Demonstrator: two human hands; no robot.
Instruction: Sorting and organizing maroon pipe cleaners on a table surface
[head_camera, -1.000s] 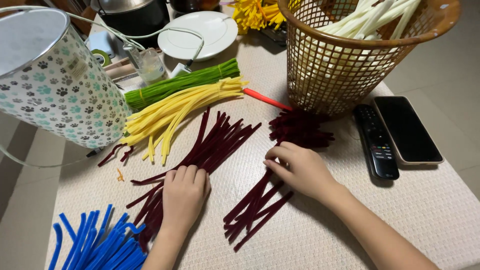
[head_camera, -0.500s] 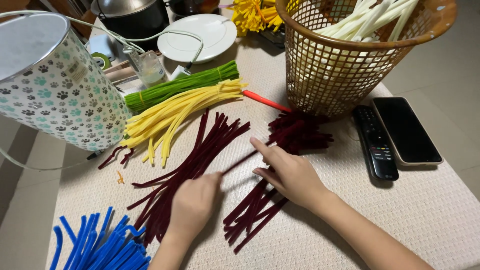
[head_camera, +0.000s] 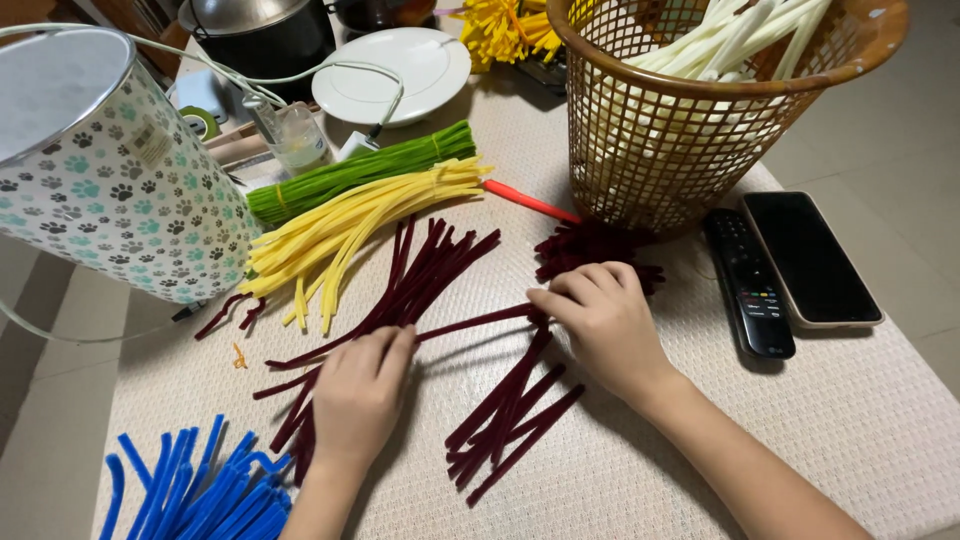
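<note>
Both hands have shifted since a second ago: the left hand (head_camera: 362, 392) has slid up from lying flat on the big maroon pile (head_camera: 395, 300), and the right hand (head_camera: 603, 325) has moved in from the smaller heap, so the two now share one maroon stem (head_camera: 478, 322) stretched between them. Left fingers are curled, pinching the stem's near end; right fingertips are bent onto its far end, beside the dark clump (head_camera: 590, 245) under the basket (head_camera: 700, 130). Whether the right hand truly grips the stem or only presses it down, I cannot tell.

Judging by the layout, the sorting looks partway done. A smaller maroon set (head_camera: 510, 420) lies apart, below the right hand, while the larger pile is loose and fanned out. Green stems (head_camera: 350, 175) and yellow stems (head_camera: 350, 225) lie bundled side by side above, and blue stems (head_camera: 195, 495) sit at the near left corner. White stems fill the basket. A remote (head_camera: 750, 285) and phone (head_camera: 810, 255) lie to the right, and a paw-print tin (head_camera: 110, 190) stands at the left.
</note>
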